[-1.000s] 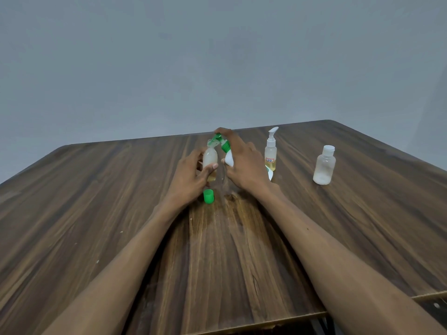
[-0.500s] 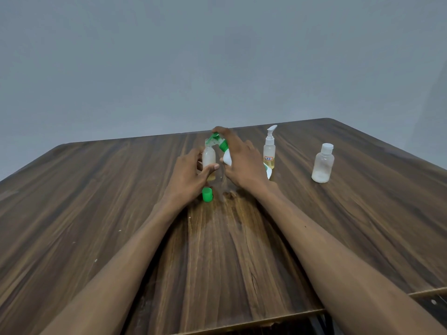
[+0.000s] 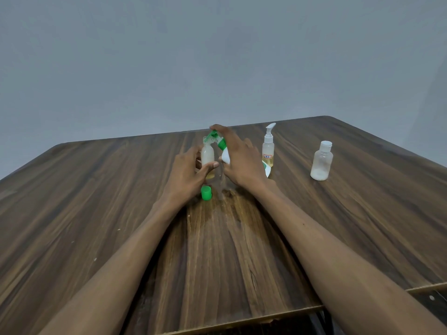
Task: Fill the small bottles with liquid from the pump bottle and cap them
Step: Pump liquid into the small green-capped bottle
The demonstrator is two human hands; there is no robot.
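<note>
Both hands are busy at the middle of the table (image 3: 96, 213): my left hand (image 3: 186, 175) is wrapped around the small bottle (image 3: 207, 154), thumb across its front, holding it upright, while my right hand (image 3: 242, 160) grips the white pump bottle (image 3: 225, 155) tipped toward it, a fingertip pressing on the green pump head (image 3: 214, 135) whose nozzle meets the small bottle's mouth. Compared with a second ago almost nothing has moved; the grip, the tilt and the nozzle's place are the same, so I judge the filling is still under way and capping has not begun. The small bottle looks translucent and cloudy white through most of its height, with a yellowish tint near its base, though my fingers hide part of it and I cannot tell the exact level. Its green cap (image 3: 206, 192) lies on the wood just below my left thumb, near my wrist. Beyond my right hand stands a clear pump sprayer (image 3: 268, 151) holding yellow liquid, and farther right, well apart, a capped clear bottle (image 3: 321, 162) with a little white liquid at the bottom.
</note>
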